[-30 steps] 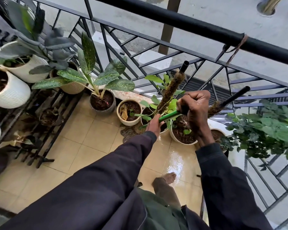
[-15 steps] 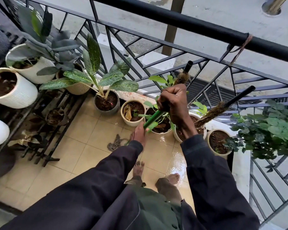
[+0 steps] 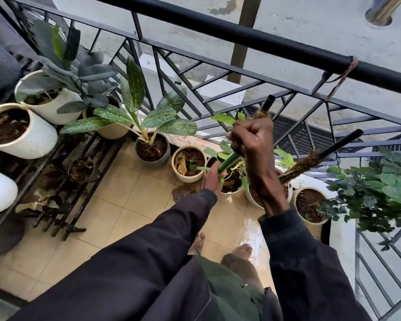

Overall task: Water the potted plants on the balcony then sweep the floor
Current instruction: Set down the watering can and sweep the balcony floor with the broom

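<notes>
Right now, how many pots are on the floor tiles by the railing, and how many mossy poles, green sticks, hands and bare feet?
Round pots on the tan floor tiles along the black metal railing: 5
Brown mossy poles with black tips: 2
Thin green stick: 1
Hands gripping it, left hand and right hand: 2
Bare feet: 2
Total: 12

Head view looks steeply down toward floor (image 3: 130, 205) and railing (image 3: 264, 39)

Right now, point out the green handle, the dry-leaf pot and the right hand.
green handle (image 3: 227, 162): head view, mid shaft.
dry-leaf pot (image 3: 187, 178): head view, front wall.
right hand (image 3: 251, 139): head view, back of fist.
</notes>
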